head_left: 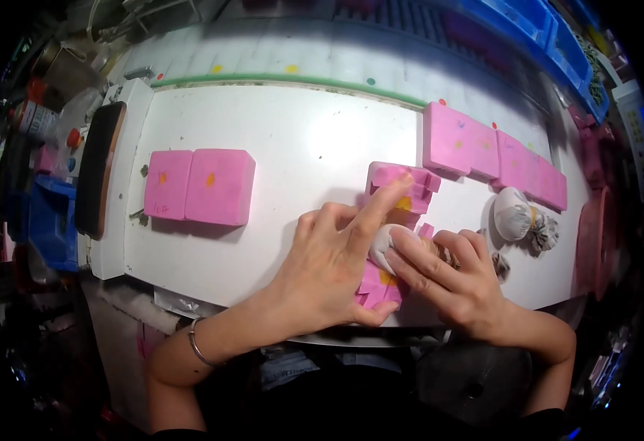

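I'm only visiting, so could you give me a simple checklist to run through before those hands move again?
1. Left hand touching the upper pink block and lower pink block: ok.
2. Right hand on the white pad: ok.
3. White pad's underside seated evenly: cannot tell, hidden.
4. Tied white bundle apart from the right hand: ok.
5. Pair of pink blocks at left, away from both hands: ok.

Silver bangle [192,341] (black top [351,403], apparently)

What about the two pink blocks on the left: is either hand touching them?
No, the two pink blocks sit on the white tabletop, visibly apart from both the left hand and the right hand.
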### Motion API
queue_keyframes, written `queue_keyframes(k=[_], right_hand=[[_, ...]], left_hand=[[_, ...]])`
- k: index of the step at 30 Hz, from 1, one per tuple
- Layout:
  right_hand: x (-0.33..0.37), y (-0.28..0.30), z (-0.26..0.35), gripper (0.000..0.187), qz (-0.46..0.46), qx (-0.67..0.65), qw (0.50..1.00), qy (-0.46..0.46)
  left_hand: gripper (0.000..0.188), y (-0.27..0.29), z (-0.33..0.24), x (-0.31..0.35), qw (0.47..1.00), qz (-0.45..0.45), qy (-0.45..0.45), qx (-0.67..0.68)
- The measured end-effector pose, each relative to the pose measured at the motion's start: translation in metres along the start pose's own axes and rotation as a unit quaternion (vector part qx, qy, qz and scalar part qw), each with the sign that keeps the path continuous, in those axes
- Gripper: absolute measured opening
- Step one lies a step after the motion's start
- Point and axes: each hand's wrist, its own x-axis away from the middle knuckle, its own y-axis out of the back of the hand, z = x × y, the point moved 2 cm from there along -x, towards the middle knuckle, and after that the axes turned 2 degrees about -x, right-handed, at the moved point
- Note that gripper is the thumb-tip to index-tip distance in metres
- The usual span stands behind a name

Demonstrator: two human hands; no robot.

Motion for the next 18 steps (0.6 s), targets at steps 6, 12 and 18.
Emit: queue_keyframes(k=[6, 12, 18], right_hand=[[-0.006, 0.012, -0.003, 0.047, -0.014, -0.029, 0.999, -0.040], [0.001, 0.008, 0.010, 0.049, -0.037, -0.024, 0.999, -0.021], [0.004, 0.021, -0.017, 0.052, -0.107, 0.028, 0.989, -0.093]], left_hand=[[0.118, 0.002, 0.001, 0.001, 1.000, 0.014, 0.024, 0.000], [0.112, 0.007, -0.001, -0.004, 0.999, 0.009, 0.035, 0.021], [0.108, 0.009, -0.003, -0.006, 0.998, 0.031, 0.053, 0.021]])
